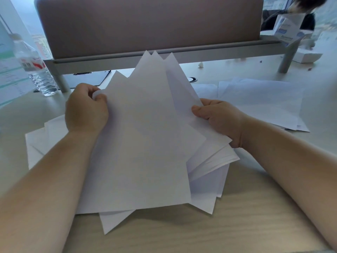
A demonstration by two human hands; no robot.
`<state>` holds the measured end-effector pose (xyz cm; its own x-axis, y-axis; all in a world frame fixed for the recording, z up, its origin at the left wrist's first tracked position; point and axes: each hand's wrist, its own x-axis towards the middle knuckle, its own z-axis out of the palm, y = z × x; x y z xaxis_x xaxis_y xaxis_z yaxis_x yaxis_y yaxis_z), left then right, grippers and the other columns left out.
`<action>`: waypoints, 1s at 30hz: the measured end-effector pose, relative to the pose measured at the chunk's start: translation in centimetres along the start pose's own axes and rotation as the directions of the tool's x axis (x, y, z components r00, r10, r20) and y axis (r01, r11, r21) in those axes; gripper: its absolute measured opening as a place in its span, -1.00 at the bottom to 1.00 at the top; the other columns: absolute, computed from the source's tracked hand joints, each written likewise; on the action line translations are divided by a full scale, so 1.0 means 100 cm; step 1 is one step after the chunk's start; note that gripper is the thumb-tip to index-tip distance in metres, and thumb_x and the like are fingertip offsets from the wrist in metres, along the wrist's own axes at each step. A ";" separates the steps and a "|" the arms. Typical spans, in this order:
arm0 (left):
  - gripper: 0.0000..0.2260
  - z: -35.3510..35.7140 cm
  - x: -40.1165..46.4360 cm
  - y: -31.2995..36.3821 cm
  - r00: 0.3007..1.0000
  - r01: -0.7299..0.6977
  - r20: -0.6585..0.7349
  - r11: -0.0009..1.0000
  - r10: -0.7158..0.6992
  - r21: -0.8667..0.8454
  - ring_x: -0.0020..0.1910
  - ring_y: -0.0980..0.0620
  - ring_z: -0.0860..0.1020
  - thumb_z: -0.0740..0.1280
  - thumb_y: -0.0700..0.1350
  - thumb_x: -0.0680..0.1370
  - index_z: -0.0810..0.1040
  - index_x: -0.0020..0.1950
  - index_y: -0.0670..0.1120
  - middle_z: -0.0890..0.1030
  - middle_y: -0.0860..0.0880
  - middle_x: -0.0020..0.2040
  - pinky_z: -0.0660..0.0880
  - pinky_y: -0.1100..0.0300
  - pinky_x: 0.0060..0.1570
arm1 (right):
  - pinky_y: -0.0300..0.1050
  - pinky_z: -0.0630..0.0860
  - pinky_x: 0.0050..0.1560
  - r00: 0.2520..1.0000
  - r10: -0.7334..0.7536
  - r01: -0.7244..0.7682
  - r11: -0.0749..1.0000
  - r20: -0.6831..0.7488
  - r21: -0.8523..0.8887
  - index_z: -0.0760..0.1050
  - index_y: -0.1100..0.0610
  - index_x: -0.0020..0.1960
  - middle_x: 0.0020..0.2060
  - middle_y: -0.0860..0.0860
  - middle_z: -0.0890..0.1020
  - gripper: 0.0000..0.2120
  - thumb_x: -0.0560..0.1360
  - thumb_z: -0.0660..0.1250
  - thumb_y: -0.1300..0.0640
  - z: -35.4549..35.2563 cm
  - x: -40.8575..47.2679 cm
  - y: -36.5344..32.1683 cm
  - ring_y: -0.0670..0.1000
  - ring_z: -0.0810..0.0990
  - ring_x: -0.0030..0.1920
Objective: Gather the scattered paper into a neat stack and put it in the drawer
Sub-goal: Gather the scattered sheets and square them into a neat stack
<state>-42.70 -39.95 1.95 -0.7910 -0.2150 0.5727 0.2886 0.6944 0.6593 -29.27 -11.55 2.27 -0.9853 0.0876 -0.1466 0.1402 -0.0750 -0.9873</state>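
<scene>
I hold a loose, uneven bundle of white paper sheets [145, 134] raised over the desk, its corners fanned out at the top and bottom. My left hand [85, 108] grips the bundle's left edge, fingers curled round it. My right hand [218, 117] pinches the right edge, thumb on top. More white sheets lie flat on the desk at the right [260, 103] and under my left forearm [38, 141]. No drawer is in view.
A grey partition panel on a metal rail [145, 24] stands across the desk behind the paper. A clear water bottle [36, 66] stands at the left beside printed leaflets [9, 77]. A dark clipboard [85, 79] lies under the rail. White boxes [290, 31] sit at the back right.
</scene>
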 end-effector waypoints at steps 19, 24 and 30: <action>-0.90 0.009 -0.024 0.030 0.970 -0.244 -0.004 0.966 0.245 -0.088 -0.12 0.04 0.49 0.33 -0.09 0.59 0.62 0.05 -0.05 0.59 0.10 -0.10 0.33 0.22 -0.10 | 0.13 0.68 -0.04 0.995 -0.002 0.022 0.982 0.104 -0.187 0.65 0.20 0.13 -0.02 0.16 0.75 -0.77 0.48 0.49 0.29 0.005 -0.004 0.002 0.20 0.75 -0.05; -0.84 0.008 -0.022 0.030 0.971 -0.222 0.062 0.970 0.229 -0.103 -0.06 0.01 0.56 0.33 -0.07 0.59 0.58 0.15 -0.04 0.61 0.09 -0.02 0.43 0.17 -0.02 | 0.13 0.68 -0.02 0.998 -0.057 0.060 0.959 0.020 -0.277 0.66 0.12 0.10 -0.05 0.08 0.76 -0.75 0.48 0.45 0.35 0.004 0.000 0.002 0.16 0.76 -0.07; -0.62 0.006 -0.009 0.022 0.956 0.189 0.222 0.982 -0.191 0.028 0.17 -0.13 0.52 0.31 0.15 0.54 0.51 0.26 -0.03 0.58 -0.01 0.20 0.44 0.01 0.12 | 0.26 0.68 -0.07 0.959 -0.089 0.039 0.982 -0.269 -0.187 0.65 0.19 0.03 -0.01 0.24 0.73 -0.79 0.40 0.42 0.33 -0.005 0.003 -0.010 0.25 0.74 -0.07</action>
<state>-41.67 -37.85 2.64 -0.9313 -0.1852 0.3137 0.1185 0.6601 0.7418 -29.69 -10.97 3.19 -0.9313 0.3577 -0.0693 0.1179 0.1158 -0.9863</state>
